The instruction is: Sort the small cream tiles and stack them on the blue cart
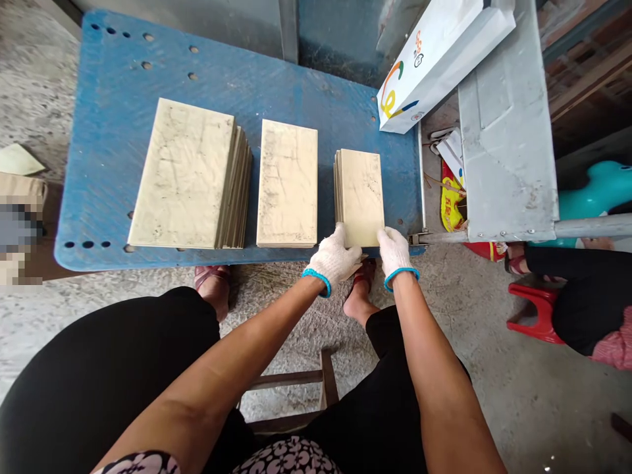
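Note:
Three stacks of flat, cream-coloured rectangular boards with dark smudges lie on a blue table. The left stack [182, 174] is tall and widest, the middle stack [288, 184] is low, and the right stack [362, 187] is narrower. My left hand [334, 255], in a white knit glove with a blue cuff, is closed at the near left corner of the right stack. In a matching glove, my right hand [395, 251] grips the near right corner. How many boards my fingers hold is hidden.
The blue table [237, 79] has holes near its edges. A white paper bag [434, 66] leans at its back right corner, beside a grey metal panel [508, 145]. A red stool [536, 313] and a seated person [580, 309] are on the right.

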{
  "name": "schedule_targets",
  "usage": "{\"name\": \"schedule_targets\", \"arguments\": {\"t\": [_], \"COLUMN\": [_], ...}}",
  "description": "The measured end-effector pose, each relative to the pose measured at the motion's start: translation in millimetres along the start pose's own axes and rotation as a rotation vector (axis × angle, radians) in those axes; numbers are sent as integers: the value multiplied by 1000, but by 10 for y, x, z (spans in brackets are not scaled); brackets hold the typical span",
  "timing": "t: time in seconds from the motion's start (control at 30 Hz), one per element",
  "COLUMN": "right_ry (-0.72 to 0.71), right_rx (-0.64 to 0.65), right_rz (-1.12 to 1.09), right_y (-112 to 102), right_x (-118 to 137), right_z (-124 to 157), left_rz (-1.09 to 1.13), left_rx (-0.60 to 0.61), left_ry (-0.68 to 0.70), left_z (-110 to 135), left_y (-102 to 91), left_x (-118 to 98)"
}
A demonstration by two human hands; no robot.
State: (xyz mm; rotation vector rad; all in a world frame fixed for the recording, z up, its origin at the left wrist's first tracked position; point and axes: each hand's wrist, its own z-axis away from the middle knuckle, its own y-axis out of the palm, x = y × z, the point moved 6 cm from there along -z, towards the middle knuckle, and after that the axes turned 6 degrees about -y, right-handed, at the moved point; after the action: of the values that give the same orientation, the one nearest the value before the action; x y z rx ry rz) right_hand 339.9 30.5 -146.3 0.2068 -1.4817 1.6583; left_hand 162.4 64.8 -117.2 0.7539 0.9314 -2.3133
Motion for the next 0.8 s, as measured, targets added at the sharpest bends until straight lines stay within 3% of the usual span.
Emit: {"name": "schedule_targets", "arguments": {"t": [0.13,0.27,0.43,0.6,0.8], "right_ry": [128,219,439,545,488], "right_rx": [-179,-232,-254,-214,-226], "right_rz": [-305,-466,-614,-585,-546], "right_y": [-69,-135,-279,-316,-222], "right_x": [16,45,56,138,209], "right_z": [98,192,299,338,379], "left_rz": [285,496,681,698,748], "left_rx": [-7,-27,-9,7,43], "left_ry": [75,60,-6,-59,-17], "left_z": [-2,58,163,134,-63], "left_y": [61,104,170,140,-14], "left_x": [60,89,60,86,24]}}
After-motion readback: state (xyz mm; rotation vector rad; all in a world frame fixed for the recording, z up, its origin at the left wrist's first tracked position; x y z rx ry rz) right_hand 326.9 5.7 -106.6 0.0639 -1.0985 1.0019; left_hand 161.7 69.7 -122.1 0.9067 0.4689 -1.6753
